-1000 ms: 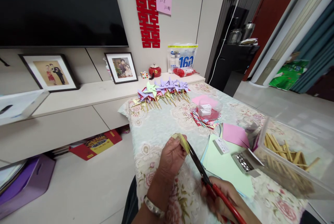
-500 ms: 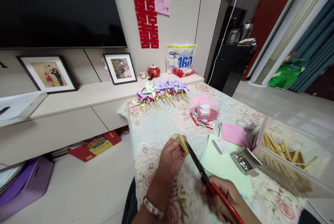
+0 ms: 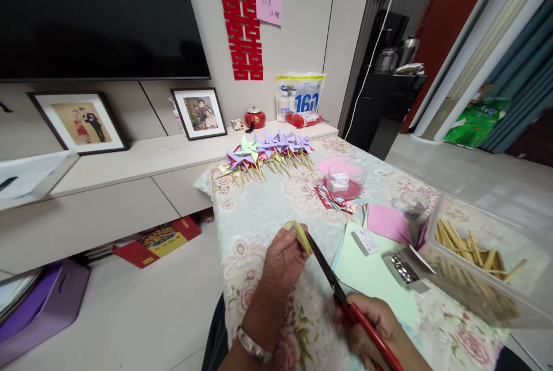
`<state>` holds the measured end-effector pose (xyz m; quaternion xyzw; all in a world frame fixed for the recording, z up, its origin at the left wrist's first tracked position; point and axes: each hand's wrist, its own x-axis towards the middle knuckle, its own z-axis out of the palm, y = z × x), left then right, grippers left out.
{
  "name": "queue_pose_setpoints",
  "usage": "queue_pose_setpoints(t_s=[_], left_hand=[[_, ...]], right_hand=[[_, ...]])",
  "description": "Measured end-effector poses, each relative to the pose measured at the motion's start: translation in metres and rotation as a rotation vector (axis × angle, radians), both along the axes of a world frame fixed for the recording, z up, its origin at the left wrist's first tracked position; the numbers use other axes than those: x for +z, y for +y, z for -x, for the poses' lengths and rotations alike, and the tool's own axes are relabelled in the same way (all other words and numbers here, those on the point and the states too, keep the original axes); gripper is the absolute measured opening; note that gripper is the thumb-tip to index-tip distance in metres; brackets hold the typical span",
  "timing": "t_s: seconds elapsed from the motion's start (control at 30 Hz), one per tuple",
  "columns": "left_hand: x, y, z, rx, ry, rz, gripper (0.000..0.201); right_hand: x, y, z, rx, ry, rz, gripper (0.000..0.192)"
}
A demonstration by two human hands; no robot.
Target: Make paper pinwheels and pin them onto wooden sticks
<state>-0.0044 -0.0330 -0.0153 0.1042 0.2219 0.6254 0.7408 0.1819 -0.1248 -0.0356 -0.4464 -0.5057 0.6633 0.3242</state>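
Observation:
My left hand (image 3: 283,264) pinches a small folded yellow paper (image 3: 299,230) above the near edge of the flowered tablecloth (image 3: 268,209). My right hand (image 3: 371,330) grips red-handled scissors (image 3: 345,302); their dark blades reach up to the yellow paper and meet it. A silver bracelet sits on my left wrist. Just right of the scissors lie light green paper sheets (image 3: 367,279) and a pink sheet (image 3: 386,221).
Several finished paper pinwheels (image 3: 268,149) lie at the table's far end. A clear round container (image 3: 343,181) rests on coloured papers. A clear plastic box of wooden sticks (image 3: 470,261) stands at the right, with a stapler (image 3: 404,270) beside it. A low cabinet with framed photos runs along the left.
The view shifted slightly left a second ago. Both hands stay almost still, with the scissor blades at the yellow paper.

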Motion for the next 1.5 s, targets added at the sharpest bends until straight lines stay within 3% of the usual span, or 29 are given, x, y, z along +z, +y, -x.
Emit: queue_pose_setpoints(t_s=[0.37, 0.67, 0.97, 1.3, 1.5], left_hand=[[0.002, 0.004, 0.003, 0.137, -0.119, 0.058, 0.016], [0.001, 0.005, 0.005, 0.181, -0.106, 0.08, 0.014], [-0.001, 0.005, 0.006, 0.162, -0.089, 0.039, 0.017], [-0.005, 0.004, 0.008, 0.153, -0.07, 0.063, 0.017], [-0.005, 0.003, 0.006, 0.157, -0.047, 0.05, 0.019]], right_hand=[[-0.007, -0.008, -0.019, -0.014, -0.01, 0.02, 0.053], [0.003, -0.016, -0.024, 0.007, -0.098, 0.005, 0.062], [0.002, -0.007, -0.018, 0.044, -0.086, -0.021, 0.047], [0.016, -0.004, -0.013, 0.126, -0.063, -0.035, 0.051], [0.013, -0.006, -0.013, 0.051, -0.126, -0.018, 0.04]])
